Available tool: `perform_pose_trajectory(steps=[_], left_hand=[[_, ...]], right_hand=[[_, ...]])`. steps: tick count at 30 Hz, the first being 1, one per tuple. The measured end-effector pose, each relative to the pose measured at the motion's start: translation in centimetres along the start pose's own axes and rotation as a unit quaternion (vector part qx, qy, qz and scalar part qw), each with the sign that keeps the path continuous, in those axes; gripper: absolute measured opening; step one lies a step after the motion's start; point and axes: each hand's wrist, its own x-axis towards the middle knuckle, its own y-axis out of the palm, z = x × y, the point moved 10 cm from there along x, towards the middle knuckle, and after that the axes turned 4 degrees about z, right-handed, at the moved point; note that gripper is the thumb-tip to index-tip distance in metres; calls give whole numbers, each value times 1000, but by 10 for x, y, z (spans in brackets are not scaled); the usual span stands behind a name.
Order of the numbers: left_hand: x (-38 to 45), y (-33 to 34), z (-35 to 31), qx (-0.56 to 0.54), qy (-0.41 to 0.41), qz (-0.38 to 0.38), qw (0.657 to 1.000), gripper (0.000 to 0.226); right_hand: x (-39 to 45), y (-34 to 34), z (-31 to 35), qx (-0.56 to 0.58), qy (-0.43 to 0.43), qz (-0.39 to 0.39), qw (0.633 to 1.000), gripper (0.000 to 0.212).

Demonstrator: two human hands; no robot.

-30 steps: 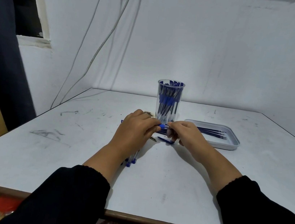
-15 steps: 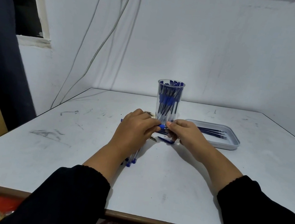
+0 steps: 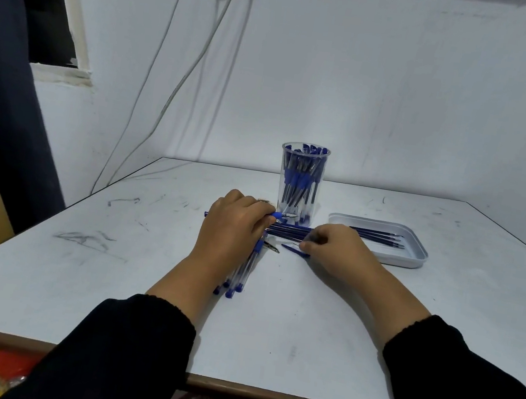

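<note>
The work in hand looks like putting pens together, and this seems to be the capping step. The left hand (image 3: 234,225), at the centre of the frame, has its fingers curled round a pen (image 3: 281,215), whose blue grip and metal tip stick out to the right in front of the clear cup (image 3: 301,184) of finished pens. The right hand (image 3: 339,250), fingers curled, has its fingertips at the end of a loose blue cap (image 3: 293,249) lying on the table (image 3: 141,283). Whether it has pinched the cap yet cannot be told.

The next move probably calls for lifting the cap and pushing it straight over the tip.

Half a second ago both hands met at the pen's tip. Since then the right hand has dropped lower and to the right, while the left has kept its grip.
</note>
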Motion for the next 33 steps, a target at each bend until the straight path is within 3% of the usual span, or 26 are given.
perform_pose_trajectory(steps=[10, 18, 33], left_hand=[[2, -9, 21, 36, -32, -23, 999, 16], [1, -4, 30, 59, -67, 2, 996, 8], [0, 12, 13, 37, -16, 49, 998, 16]], right_hand=[[-3, 1, 5, -52, -18, 13, 998, 7], [-4, -12, 8, 7, -36, -43, 998, 9], [-13, -24, 23, 94, -81, -69, 990, 7]])
